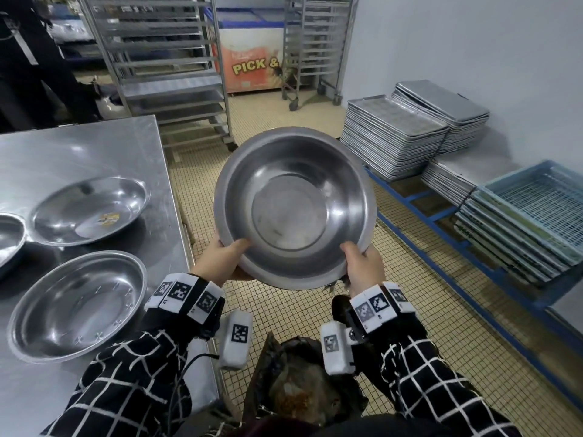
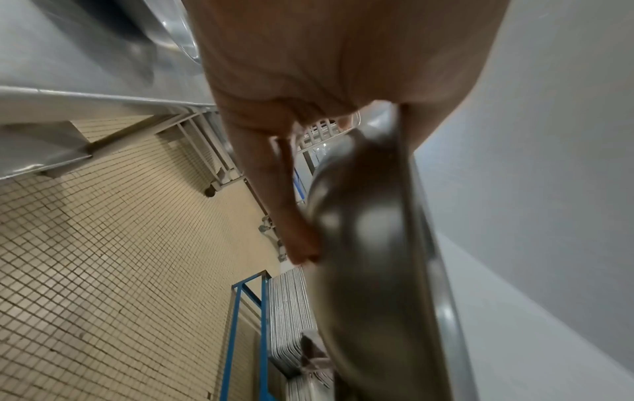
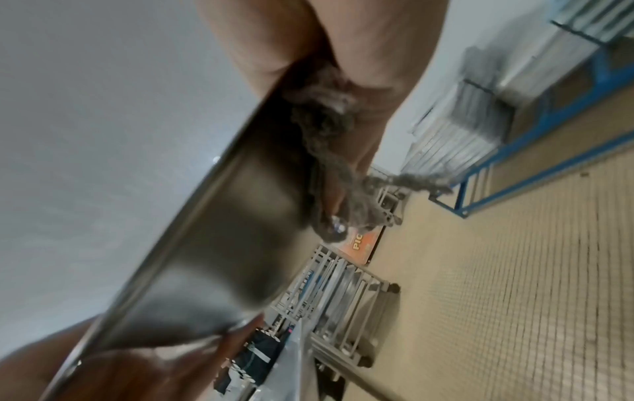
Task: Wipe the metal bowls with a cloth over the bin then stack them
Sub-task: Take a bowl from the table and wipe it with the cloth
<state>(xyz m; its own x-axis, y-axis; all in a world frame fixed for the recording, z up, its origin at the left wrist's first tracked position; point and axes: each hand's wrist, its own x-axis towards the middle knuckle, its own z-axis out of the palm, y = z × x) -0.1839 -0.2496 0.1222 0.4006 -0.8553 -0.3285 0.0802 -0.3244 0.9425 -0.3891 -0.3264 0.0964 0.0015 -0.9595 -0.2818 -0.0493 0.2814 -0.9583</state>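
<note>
I hold a large metal bowl [image 1: 295,205] tilted toward me, above the floor and the bin [image 1: 303,383]. My left hand [image 1: 222,258] grips its near-left rim, thumb inside, fingers under the outer wall [image 2: 360,244]. My right hand [image 1: 362,263] grips the near-right rim, thumb inside. Between its fingers and the bowl's underside sits a grey frayed cloth [image 3: 329,152], a scrap of which shows below the rim [image 1: 334,287]. Two empty metal bowls [image 1: 90,209] [image 1: 79,305] lie on the steel table [image 1: 79,146] at left; a third shows at the left edge [image 1: 9,238].
The bin below my wrists is lined with a dark bag holding brown waste. Stacks of metal trays [image 1: 394,134] and blue crates [image 1: 530,216] sit on a blue frame at right. Wheeled tray racks [image 1: 164,67] and a person in dark clothes [image 1: 28,58] stand beyond the table.
</note>
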